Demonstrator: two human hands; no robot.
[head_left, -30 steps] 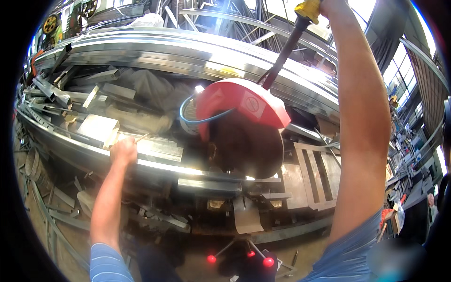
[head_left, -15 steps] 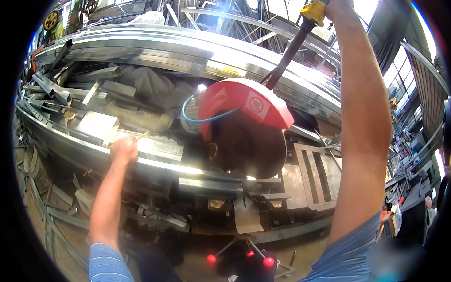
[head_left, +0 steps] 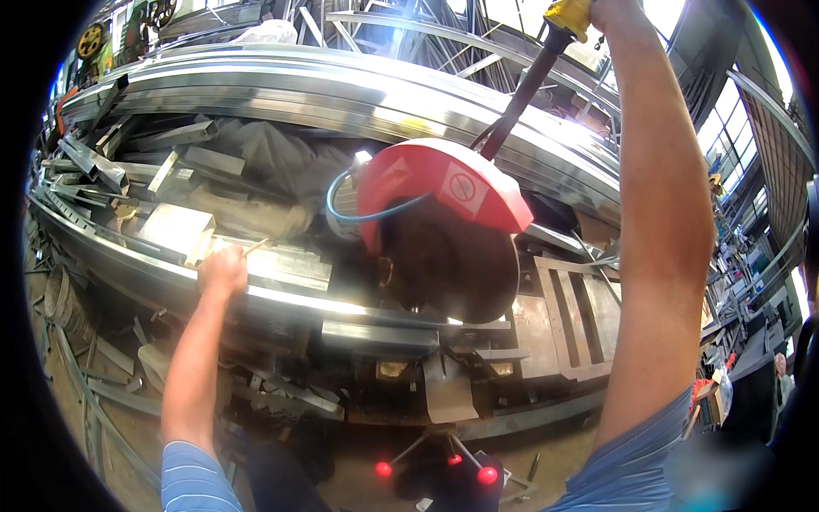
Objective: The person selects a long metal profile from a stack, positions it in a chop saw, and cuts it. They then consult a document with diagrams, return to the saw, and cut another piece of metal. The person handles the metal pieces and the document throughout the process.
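At the upper right, my right hand [head_left: 611, 14] is wrapped round the yellow handle [head_left: 570, 15] of a chop saw with its arm stretched far out. The saw's red guard [head_left: 439, 175] covers the upper part of a large dark cutting disc [head_left: 456, 260]. The disc's lower edge is down at a long silver metal profile [head_left: 307, 300]; the exact contact point is hard to make out. To the left, my left hand [head_left: 223, 271] rests at the profile, fingers closed round a thin light-brown stick [head_left: 256, 247] that pokes out past them.
Long shiny metal profiles [head_left: 281, 85] lie across the back. Cut tube offcuts [head_left: 102, 166] pile up at the left. A slatted metal plate [head_left: 573, 320] lies right of the disc. Below the saw is a three-armed crank with red knobs [head_left: 486, 475]. A blue hose [head_left: 333, 198] loops by the guard.
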